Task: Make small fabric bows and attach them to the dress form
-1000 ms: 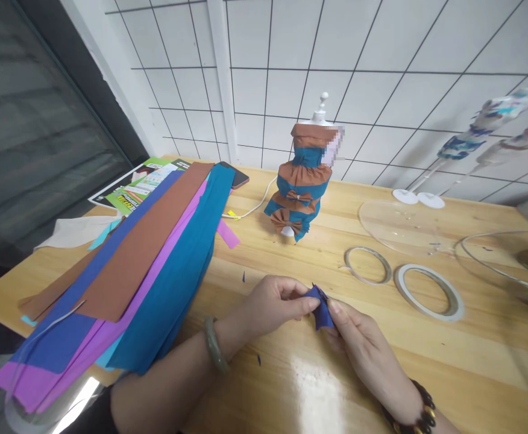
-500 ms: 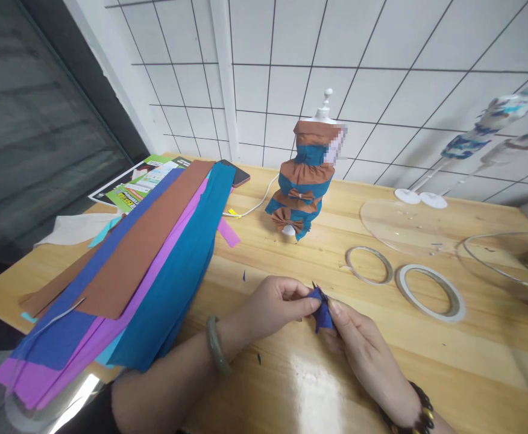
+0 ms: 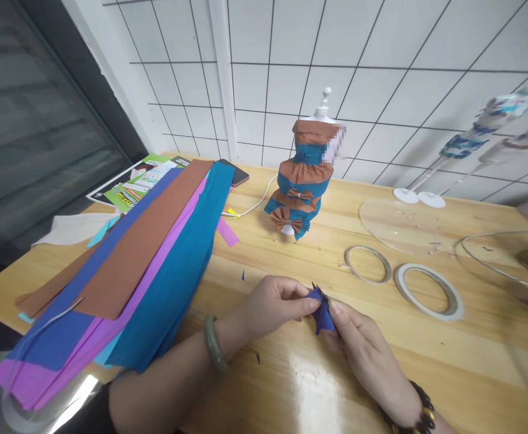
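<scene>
A small folded piece of blue crepe paper (image 3: 323,317) is pinched between my two hands, above the front middle of the table. My left hand (image 3: 276,306) grips its upper left edge with thumb and forefinger. On the other side my right hand (image 3: 362,340) presses the piece between thumb and fingers; some of those fingertips are hidden behind it. Dark pointed bits stick up at the top of the piece. Beyond my hands stands a small white dress form (image 3: 322,112), clad in brown and teal layers, with a brown bow (image 3: 286,222) near the hem.
Long strips of brown paper (image 3: 144,241), blue, purple and teal paper (image 3: 178,277) lie at left. Two tape rolls (image 3: 454,314) (image 3: 369,281) and a clear disc (image 3: 390,211) lie at right. Small blue scraps (image 3: 258,358) dot the wooden table (image 3: 246,253). More forms (image 3: 465,144) stand back right.
The view has shifted very slightly. Both hands keep the same pinch on the blue paper, with hardly any motion.
</scene>
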`<state>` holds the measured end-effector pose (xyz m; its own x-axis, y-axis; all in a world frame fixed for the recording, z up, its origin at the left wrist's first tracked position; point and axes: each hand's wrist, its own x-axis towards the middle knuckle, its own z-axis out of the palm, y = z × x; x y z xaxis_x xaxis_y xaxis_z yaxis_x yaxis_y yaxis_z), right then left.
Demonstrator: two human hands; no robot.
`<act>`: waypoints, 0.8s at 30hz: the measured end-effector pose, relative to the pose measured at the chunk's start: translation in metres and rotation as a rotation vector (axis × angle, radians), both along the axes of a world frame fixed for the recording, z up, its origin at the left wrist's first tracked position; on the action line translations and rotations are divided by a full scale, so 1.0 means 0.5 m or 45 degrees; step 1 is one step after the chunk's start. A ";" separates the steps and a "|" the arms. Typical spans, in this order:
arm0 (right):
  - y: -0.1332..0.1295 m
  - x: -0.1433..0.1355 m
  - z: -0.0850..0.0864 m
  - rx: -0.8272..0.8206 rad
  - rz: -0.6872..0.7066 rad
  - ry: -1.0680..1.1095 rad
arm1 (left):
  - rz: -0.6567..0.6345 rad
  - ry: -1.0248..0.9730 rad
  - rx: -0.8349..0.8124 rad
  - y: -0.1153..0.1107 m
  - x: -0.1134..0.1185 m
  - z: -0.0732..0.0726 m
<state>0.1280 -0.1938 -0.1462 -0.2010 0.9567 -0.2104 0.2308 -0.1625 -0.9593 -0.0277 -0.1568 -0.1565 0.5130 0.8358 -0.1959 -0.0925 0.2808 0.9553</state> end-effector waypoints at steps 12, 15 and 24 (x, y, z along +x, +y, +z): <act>0.000 0.008 -0.003 -0.012 0.043 -0.041 | -0.030 0.011 0.046 0.003 -0.006 0.000; 0.000 0.010 -0.003 0.000 0.055 -0.048 | -0.032 0.030 0.061 0.003 -0.007 0.002; 0.001 0.012 -0.005 0.009 0.070 -0.058 | -0.009 -0.011 0.064 0.003 -0.008 0.006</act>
<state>0.1338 -0.1935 -0.1486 -0.2441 0.9459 -0.2137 0.2824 -0.1415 -0.9488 -0.0317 -0.1555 -0.1533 0.5202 0.8409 -0.1493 -0.0988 0.2329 0.9675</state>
